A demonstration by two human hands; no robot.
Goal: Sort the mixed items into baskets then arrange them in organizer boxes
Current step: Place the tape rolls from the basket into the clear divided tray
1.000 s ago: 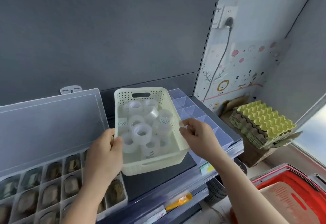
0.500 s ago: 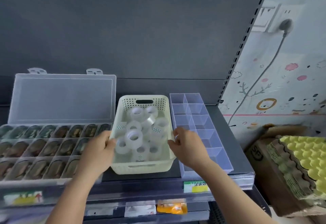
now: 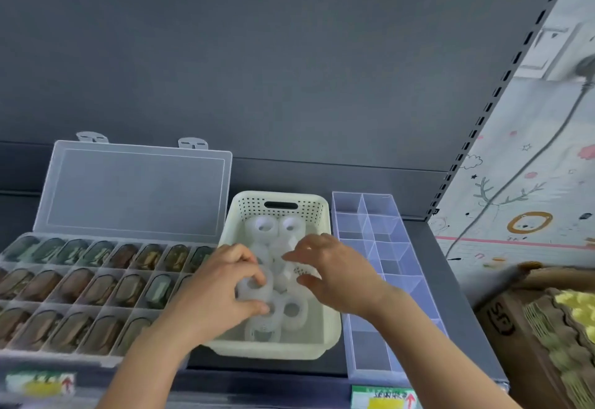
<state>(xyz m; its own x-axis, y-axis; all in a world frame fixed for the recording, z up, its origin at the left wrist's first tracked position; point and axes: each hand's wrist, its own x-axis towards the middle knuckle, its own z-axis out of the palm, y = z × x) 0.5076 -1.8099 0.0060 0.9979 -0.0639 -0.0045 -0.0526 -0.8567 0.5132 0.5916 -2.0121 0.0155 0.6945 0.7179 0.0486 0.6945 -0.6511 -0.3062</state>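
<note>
A cream perforated basket (image 3: pixel 325 349) stands on the dark shelf and holds several clear tape rolls (image 3: pixel 293 311). My left hand (image 3: pixel 225 289) is inside it, fingers and thumb curled round one tape roll (image 3: pixel 249 287). Over the rolls at the basket's right side hovers my right hand (image 3: pixel 335 275), fingers spread and holding nothing. A clear divided organizer box (image 3: pixel 383 267) lies just right of the basket, its compartments bare. To the left an open organizer (image 3: pixel 80 283) is filled with several dark oval items.
The open organizer's clear lid (image 3: pixel 135 189) leans against the grey back panel. A cardboard box with egg trays (image 3: pixel 560 328) stands at the right. Price labels (image 3: pixel 383 397) line the shelf's front edge. A cable (image 3: pixel 528 164) runs down the patterned wall.
Both hands left the basket's side rims and moved inside it. My left hand has taken hold of a tape roll. The basket now rests on the shelf between the two organizers.
</note>
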